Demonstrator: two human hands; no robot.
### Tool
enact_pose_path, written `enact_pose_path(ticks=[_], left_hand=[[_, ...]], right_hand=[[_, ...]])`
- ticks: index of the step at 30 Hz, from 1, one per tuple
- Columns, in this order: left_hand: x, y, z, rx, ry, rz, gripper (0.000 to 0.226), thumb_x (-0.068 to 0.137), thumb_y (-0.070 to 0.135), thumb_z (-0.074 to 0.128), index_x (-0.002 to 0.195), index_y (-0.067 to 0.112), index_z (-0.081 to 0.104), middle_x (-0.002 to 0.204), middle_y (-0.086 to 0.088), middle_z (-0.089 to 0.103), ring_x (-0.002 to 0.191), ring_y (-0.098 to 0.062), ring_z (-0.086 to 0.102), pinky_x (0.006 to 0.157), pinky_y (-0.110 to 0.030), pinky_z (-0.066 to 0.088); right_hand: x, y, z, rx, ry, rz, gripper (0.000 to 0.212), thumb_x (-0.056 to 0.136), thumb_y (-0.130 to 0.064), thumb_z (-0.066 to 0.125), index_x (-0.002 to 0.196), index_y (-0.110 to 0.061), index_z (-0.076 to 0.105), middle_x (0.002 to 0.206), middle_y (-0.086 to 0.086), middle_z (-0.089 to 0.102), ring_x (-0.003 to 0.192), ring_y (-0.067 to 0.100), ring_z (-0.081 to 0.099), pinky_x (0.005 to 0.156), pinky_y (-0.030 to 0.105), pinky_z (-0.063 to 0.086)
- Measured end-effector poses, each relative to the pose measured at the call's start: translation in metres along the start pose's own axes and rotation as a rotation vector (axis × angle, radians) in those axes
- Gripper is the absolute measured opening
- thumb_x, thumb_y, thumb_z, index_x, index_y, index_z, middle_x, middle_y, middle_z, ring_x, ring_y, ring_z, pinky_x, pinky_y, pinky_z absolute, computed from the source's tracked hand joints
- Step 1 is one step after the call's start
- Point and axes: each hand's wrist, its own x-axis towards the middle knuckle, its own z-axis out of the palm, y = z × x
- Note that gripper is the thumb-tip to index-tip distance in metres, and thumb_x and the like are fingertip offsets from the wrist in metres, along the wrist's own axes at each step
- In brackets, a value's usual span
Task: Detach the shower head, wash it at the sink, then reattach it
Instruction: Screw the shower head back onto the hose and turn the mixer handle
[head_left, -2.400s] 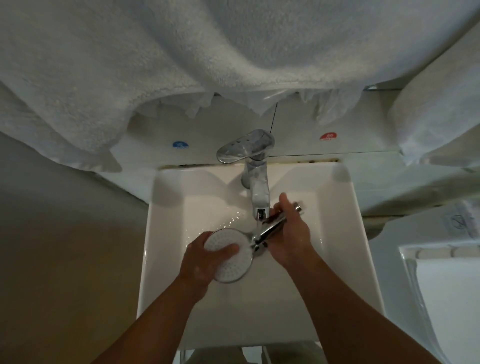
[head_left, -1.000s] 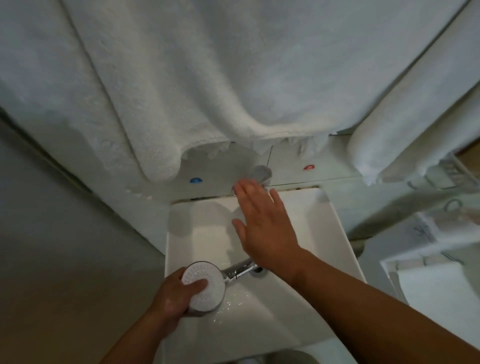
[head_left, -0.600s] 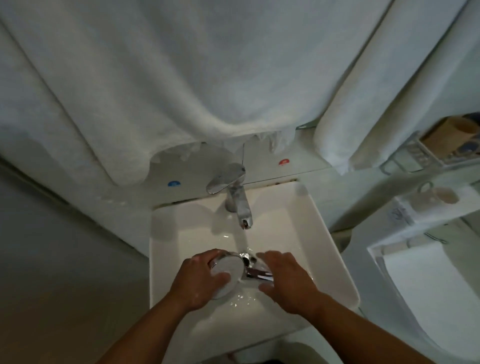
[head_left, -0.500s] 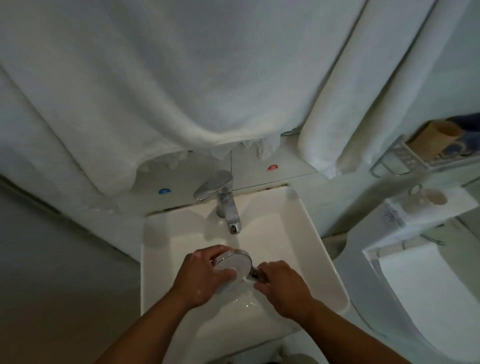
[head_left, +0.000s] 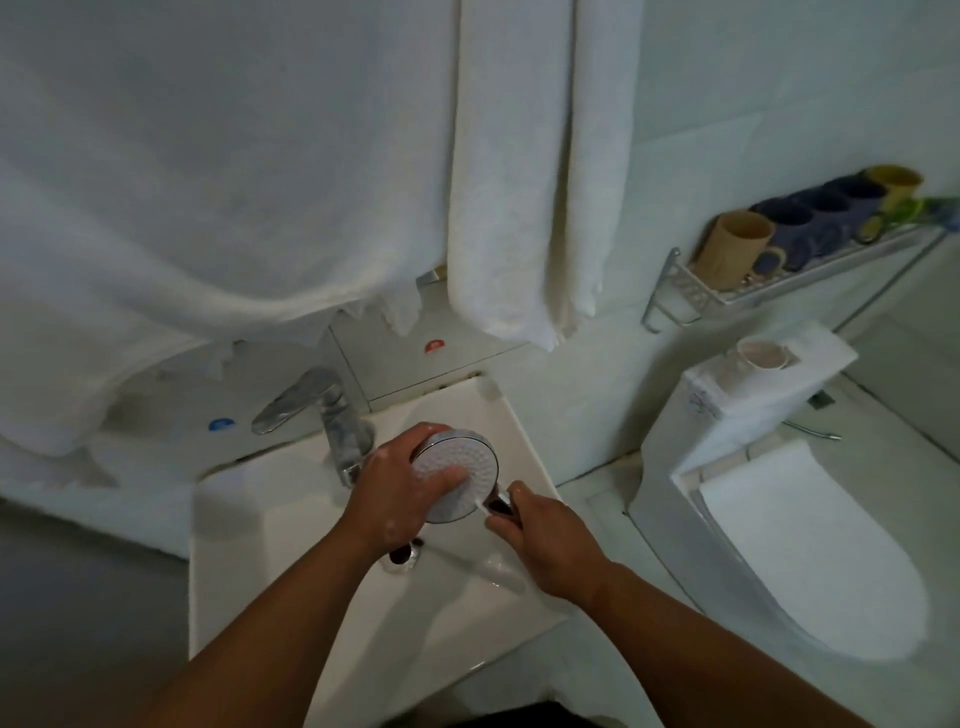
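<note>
Status: shower head (head_left: 457, 480) is off its mount and in our hands over the sink (head_left: 291, 545), face up toward the camera, so we judge detach done

Wash looks to be the step in hand, and how clean it is we can't rate from here. Reattach is all left to do, and no shower mount or hose is in frame

Left hand (head_left: 395, 488): fingers curled round the rim of the head, thumb laid across the nozzle face
Right hand (head_left: 545, 540): fingers closed on the handle (head_left: 500, 503) just below the head, with only a short dark stub of handle showing above the knuckles

Hard to read:
- tap (head_left: 337, 431) spout sits behind our left hand, so we can't tell if it's running
- pale streak in the basin between drain (head_left: 402, 558) and right hand is probably water, source unclear
- most of the handle and its connector end are hidden under the right hand
- towels (head_left: 208, 182) cover the wall above the sink
- toilet (head_left: 779, 519) and shelf (head_left: 779, 291) of mugs on the right, shelf cut off at the frame edge
- dim light, nozzle detail blurred
</note>
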Motion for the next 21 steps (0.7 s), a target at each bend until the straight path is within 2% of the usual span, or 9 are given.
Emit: enact_pose_path(ticks=[3,7,10,13,15,17,19,21], left_hand=[[0.009,0.006,0.005,0.040,-0.013,0.033,0.035,0.082,0.031,0.081,0.109,0.040,0.061,0.102,0.018,0.064,0.094,-0.002,0.060,0.073,-0.027,0.057],[0.024,0.008,0.020,0.034,-0.100,0.044,0.037,0.079,0.034,0.083,0.109,0.037,0.063,0.103,0.014,0.065,0.093,-0.007,0.060,0.068,-0.021,0.052],[0.036,0.004,0.054,-0.025,-0.203,-0.020,0.040,0.074,0.033,0.087,0.109,0.030,0.068,0.102,0.007,0.071,0.093,-0.016,0.066,0.066,-0.021,0.050],[0.034,0.011,0.103,-0.160,-0.321,-0.097,0.037,0.072,0.028,0.090,0.104,0.028,0.070,0.098,0.004,0.075,0.091,-0.018,0.070,0.069,-0.029,0.057],[0.025,0.024,0.142,-0.320,-0.435,-0.222,0.038,0.072,0.023,0.089,0.104,0.026,0.070,0.102,-0.001,0.076,0.095,-0.025,0.072,0.073,-0.042,0.063],[0.010,0.041,0.186,-0.443,-0.595,-0.383,0.039,0.078,0.026,0.085,0.112,0.023,0.067,0.113,-0.010,0.073,0.099,-0.032,0.072,0.079,-0.052,0.062],[-0.008,0.059,0.226,-0.435,-0.752,-0.465,0.029,0.091,0.028,0.073,0.116,0.016,0.063,0.114,-0.016,0.072,0.099,-0.035,0.073,0.082,-0.046,0.061],[-0.022,0.077,0.259,-0.370,-0.840,-0.489,0.022,0.097,0.028,0.064,0.113,0.012,0.064,0.110,-0.016,0.073,0.099,-0.036,0.073,0.082,-0.044,0.059]], right_hand=[[-0.006,0.004,-0.005,0.015,0.037,0.043,0.031,0.098,-0.055,0.051,0.095,-0.025,0.041,0.097,0.005,0.068,0.083,0.026,0.062,0.067,0.038,0.043],[-0.023,0.012,-0.012,0.017,0.065,0.160,0.031,0.096,-0.056,0.053,0.091,-0.027,0.041,0.093,0.004,0.067,0.077,0.022,0.056,0.065,0.036,0.040],[-0.051,0.030,-0.021,0.078,0.006,0.298,0.033,0.092,-0.057,0.058,0.094,-0.026,0.049,0.091,0.001,0.067,0.075,0.018,0.059,0.065,0.034,0.044],[-0.096,0.051,-0.043,0.317,-0.136,0.417,0.022,0.095,-0.041,0.063,0.101,-0.022,0.054,0.085,0.000,0.065,0.062,0.011,0.062,0.057,0.028,0.050],[-0.138,0.064,-0.061,0.557,-0.152,0.534,0.014,0.096,-0.031,0.062,0.099,-0.020,0.054,0.079,0.003,0.065,0.053,0.011,0.059,0.047,0.026,0.049],[-0.185,0.080,-0.069,0.760,-0.057,0.651,0.012,0.096,-0.025,0.060,0.098,-0.016,0.054,0.076,0.004,0.061,0.051,0.013,0.054,0.043,0.025,0.043],[-0.236,0.099,-0.066,0.910,0.107,0.768,0.015,0.096,-0.021,0.060,0.102,-0.008,0.054,0.074,0.006,0.060,0.051,0.016,0.052,0.042,0.025,0.041],[-0.284,0.119,-0.052,1.021,0.302,0.891,0.020,0.097,-0.018,0.061,0.106,-0.002,0.054,0.073,0.009,0.060,0.053,0.022,0.051,0.044,0.028,0.040]])
